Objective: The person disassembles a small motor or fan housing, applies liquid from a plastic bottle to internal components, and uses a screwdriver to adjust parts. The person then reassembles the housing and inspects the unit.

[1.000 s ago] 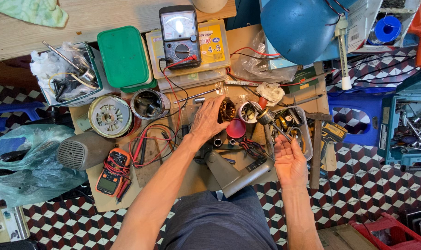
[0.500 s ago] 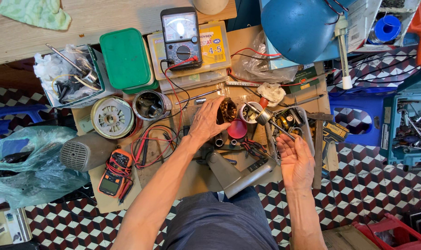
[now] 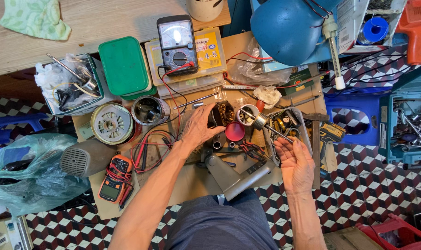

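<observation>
Gripping a dark motor part (image 3: 222, 115) near the middle of the cluttered surface (image 3: 196, 183), the left hand (image 3: 197, 129) has its fingers curled around the part's left side, closed on it, with the thumb low and the wrist bent inward. The forearm comes up from the near edge at a slant. The right hand (image 3: 296, 162) lies palm up toward the right edge, fingers loosely half open, pinching the end of a thin metal rod (image 3: 266, 124) between thumb and fingertips; the rod's far end reaches into a small round cup (image 3: 248, 114) just beside the motor part.

Several things could go wrong, as I judge it. The light pinch on the rod could let it twist or slide out, since only its end is held. The cup is near a red cap (image 3: 235, 131) and pliers (image 3: 247, 149), so a nudge from the rod might tip it or scatter small pieces. The red and black test leads (image 3: 148, 148) coil close to the left wrist; a sweep of that arm might snag them and drag the orange meter (image 3: 114, 178) toward the near edge. A tray of loose hardware (image 3: 289, 125) touches the right fingers and might be knocked.
</observation>
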